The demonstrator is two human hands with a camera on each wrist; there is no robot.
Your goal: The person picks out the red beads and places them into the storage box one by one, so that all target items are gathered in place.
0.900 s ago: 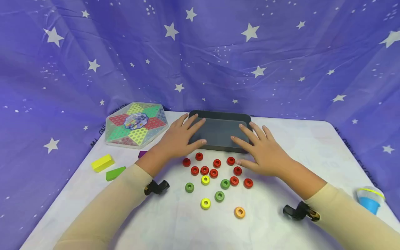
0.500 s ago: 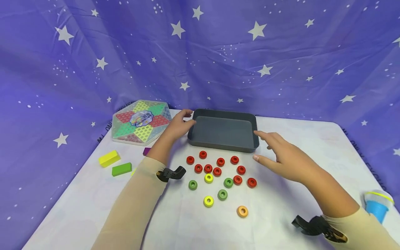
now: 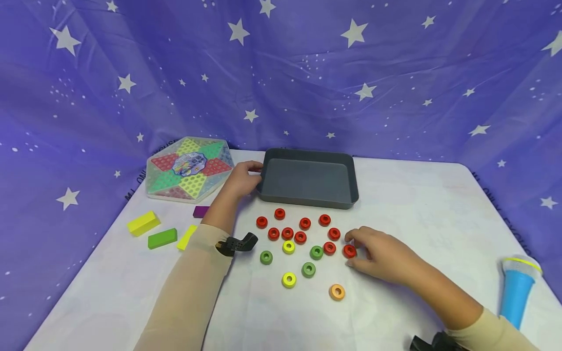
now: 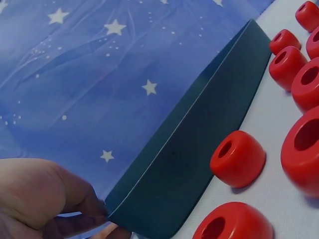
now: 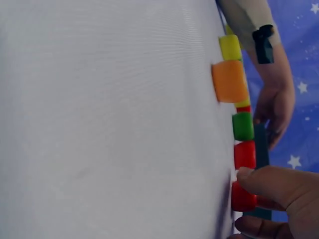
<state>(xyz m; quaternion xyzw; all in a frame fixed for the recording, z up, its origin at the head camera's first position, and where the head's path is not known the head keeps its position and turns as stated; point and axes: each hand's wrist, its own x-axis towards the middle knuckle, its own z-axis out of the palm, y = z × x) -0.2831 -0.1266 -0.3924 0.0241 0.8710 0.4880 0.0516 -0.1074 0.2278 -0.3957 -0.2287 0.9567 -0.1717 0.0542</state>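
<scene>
Tray (image 3: pixel 307 181) empty, first ring being pinched.
Left hand (image 3: pixel 239 180) grips the tray's 9 o'clock rim; right hand (image 3: pixel 377 258) fingers pinch a red ring (image 3: pixel 349 251); other rings lie on the counter (image 3: pixel 417 214).

The gray tray (image 3: pixel 307 181) sits flat on the table with nothing inside. Its left corner is held by the left hand (image 3: pixel 240 179). One red ring (image 3: pixel 350 251) lies flat near the tray's front, hole up. The right hand (image 3: pixel 381 258) pinches it with fingertips.
</scene>
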